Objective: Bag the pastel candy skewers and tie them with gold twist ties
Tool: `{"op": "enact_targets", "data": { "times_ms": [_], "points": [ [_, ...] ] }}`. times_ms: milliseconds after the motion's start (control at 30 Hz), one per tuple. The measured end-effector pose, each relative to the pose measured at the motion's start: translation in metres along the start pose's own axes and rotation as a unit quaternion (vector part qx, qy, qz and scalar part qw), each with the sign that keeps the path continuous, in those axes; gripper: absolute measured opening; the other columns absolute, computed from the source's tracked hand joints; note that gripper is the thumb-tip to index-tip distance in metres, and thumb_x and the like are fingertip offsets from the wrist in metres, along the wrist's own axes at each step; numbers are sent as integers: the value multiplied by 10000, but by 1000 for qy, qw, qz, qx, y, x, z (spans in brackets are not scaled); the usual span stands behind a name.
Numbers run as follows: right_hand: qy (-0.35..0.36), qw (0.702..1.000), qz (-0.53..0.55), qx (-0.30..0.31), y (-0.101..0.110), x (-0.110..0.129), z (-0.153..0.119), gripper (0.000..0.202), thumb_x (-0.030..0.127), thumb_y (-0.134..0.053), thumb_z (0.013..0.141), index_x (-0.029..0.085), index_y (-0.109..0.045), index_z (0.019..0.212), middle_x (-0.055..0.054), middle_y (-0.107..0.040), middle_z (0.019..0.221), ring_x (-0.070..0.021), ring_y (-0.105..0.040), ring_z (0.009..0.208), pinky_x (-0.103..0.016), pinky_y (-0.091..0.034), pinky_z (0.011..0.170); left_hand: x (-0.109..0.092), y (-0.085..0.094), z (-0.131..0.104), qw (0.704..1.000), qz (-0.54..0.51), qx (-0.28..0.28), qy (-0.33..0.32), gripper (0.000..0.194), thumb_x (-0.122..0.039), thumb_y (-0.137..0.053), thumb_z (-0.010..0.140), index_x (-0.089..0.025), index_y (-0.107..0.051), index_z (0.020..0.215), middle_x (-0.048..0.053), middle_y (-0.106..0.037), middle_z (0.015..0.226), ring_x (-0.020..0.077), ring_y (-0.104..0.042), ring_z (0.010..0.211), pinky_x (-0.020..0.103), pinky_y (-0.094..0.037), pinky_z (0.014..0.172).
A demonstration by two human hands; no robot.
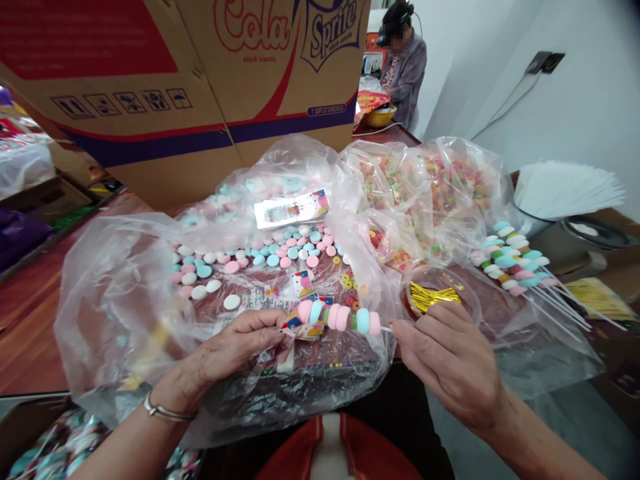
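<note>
A candy skewer (340,318) of pink, light-blue and greenish pieces lies level between my two hands. The fingers of my right hand (447,350) are closed on the white stick at its right end. My left hand (243,340) pinches a clear wrapper with a colourful print (291,325), at the skewer's left tip. How far the tip sits inside the wrapper I cannot tell. More printed wrappers (260,295) lie just behind. Loose pink, blue and white candies (273,259) spread over the plastic sheet beyond, with small ring candies (349,283) beside them.
Gold twist ties (433,295) fill a round container by my right hand. Finished skewers (517,260) lie at the right, near a bundle of white sticks (567,187). A large carton (175,133) blocks the back left. Another person (405,67) works at the far end.
</note>
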State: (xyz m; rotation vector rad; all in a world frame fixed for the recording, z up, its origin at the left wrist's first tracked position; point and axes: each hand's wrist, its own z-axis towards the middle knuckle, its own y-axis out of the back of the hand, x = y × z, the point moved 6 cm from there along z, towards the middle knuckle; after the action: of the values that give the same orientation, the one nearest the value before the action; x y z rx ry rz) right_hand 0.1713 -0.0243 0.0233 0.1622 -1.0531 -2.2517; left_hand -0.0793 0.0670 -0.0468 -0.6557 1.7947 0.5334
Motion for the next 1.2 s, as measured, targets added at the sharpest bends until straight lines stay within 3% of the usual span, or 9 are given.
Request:
{"op": "enact_targets", "data": {
  "times_ms": [167, 233, 467, 667, 833, 1067, 1200],
  "points": [
    [4, 1000, 0, 2, 2, 0, 1, 203, 43, -599, 856, 134, -634, 1034, -29, -621, 664, -173, -490, 661, -355, -398, 698, 4, -1, 2, 999, -29, 15, 25, 288, -399, -571, 883, -143, -653, 779, 14, -624, 677, 101, -455, 538, 216, -328, 504],
    [7, 1000, 0, 12, 1, 1, 1, 194, 49, -600, 859, 136, -634, 1030, -22, -609, 658, -166, -478, 654, -345, -388, 686, 3, -3, 3, 999, -8, 20, 24, 298, -409, -572, 883, -144, -654, 774, 14, -620, 682, 107, -472, 567, 214, -348, 526],
    [51, 997, 37, 49, -2, 2, 1, 133, 68, -577, 876, 127, -653, 967, -10, -588, 646, -150, -459, 640, -321, -371, 662, 0, 19, 3, 989, 104, -97, 38, 294, -418, -550, 908, -164, -592, 767, -30, -517, 712, 114, -452, 662, 209, -369, 605],
    [32, 997, 56, 49, -6, -6, -2, 146, 48, -583, 866, 127, -642, 974, -22, -593, 669, -158, -450, 682, -324, -361, 674, -13, 16, 3, 975, 214, -60, 13, 336, -441, -476, 939, -160, -597, 802, -19, -501, 739, 127, -445, 692, 219, -371, 614],
    [7, 986, 126, 106, -16, -6, -4, 128, 85, -528, 907, 154, -635, 922, -7, -563, 667, -143, -419, 648, -316, -337, 652, -26, 15, 2, 959, 282, -42, -10, 342, -410, -421, 957, -159, -596, 805, -8, -524, 743, 142, -467, 715, 228, -396, 647],
    [49, 994, 79, 62, -12, 3, 1, 146, 55, -570, 880, 115, -647, 989, -12, -558, 646, -155, -419, 667, -322, -337, 657, -30, 19, 2, 942, 334, 2, -12, 343, -393, -404, 974, -163, -609, 823, -9, -569, 770, 138, -508, 728, 223, -401, 679],
    [9, 996, 71, 57, -16, -1, -1, 127, 57, -562, 883, 114, -656, 945, -29, -578, 662, -160, -451, 675, -329, -358, 672, -30, 17, 3, 945, 328, 14, -1, 346, -396, -414, 967, -159, -636, 848, 2, -597, 788, 150, -528, 743, 234, -414, 683]
  ]
}}
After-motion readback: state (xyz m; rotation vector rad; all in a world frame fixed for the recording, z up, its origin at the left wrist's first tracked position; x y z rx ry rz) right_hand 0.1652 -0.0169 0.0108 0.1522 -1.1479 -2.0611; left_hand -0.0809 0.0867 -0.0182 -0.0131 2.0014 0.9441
